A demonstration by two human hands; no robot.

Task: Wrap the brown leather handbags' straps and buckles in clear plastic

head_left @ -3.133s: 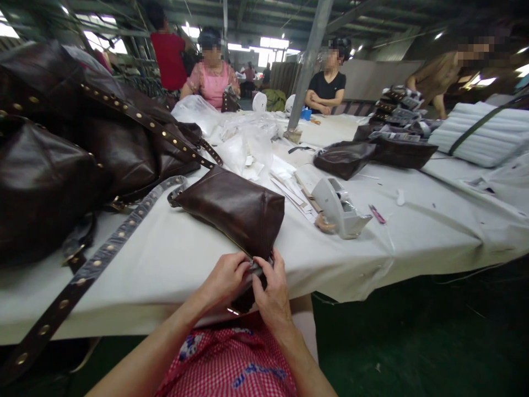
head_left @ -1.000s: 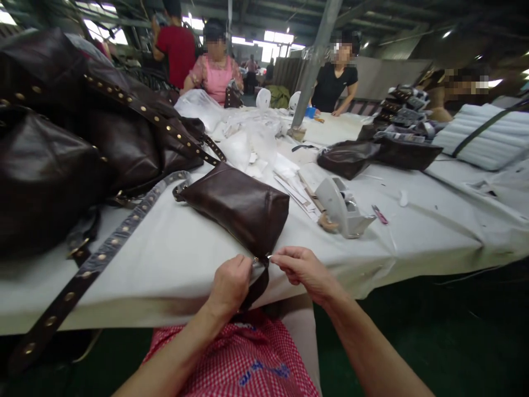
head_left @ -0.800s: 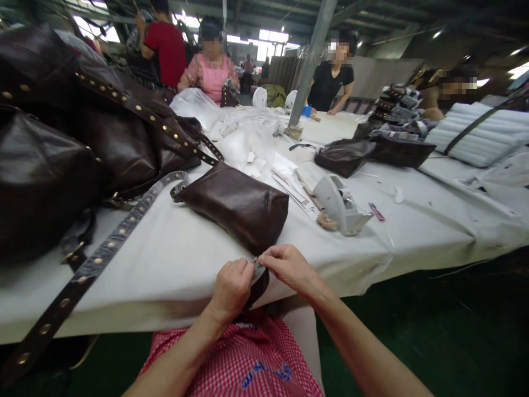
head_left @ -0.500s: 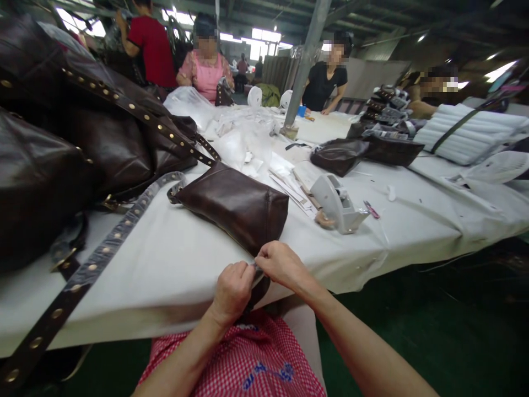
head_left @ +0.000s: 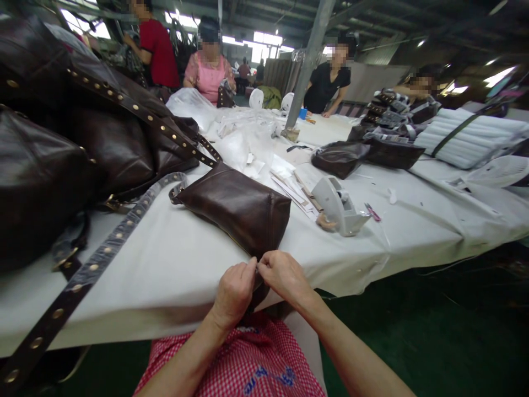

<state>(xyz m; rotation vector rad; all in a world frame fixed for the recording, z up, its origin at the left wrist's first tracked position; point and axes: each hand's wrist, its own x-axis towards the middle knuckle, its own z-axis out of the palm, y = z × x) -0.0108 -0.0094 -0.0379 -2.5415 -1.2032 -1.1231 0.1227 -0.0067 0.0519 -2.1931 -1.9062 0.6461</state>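
A dark brown leather bag [head_left: 239, 207] lies on its side on the white-covered table, its near corner toward me. At that corner a brown strap [head_left: 259, 295] hangs over the table's front edge. My left hand [head_left: 235, 289] is closed round the strap, with its thumb on top. My right hand [head_left: 283, 275] pinches at the same spot, fingertips touching the left thumb. What lies between the fingertips is mostly hidden. Left of the bag runs a long studded strap [head_left: 101, 259] partly wrapped in clear film.
A heap of brown bags [head_left: 111, 149] rises at the left. Right of my bag stand a grey tape dispenser [head_left: 339, 207] and pink-handled snips [head_left: 372, 212]. Behind are plastic bags [head_left: 243, 138], a post [head_left: 308, 66], more bags [head_left: 339, 157] and a white bundle [head_left: 467, 135]. Several people work across the table.
The view has shifted slightly. My right fingers have drawn a little lower and closer to my left thumb; both hands stay at the strap by the bag's corner.
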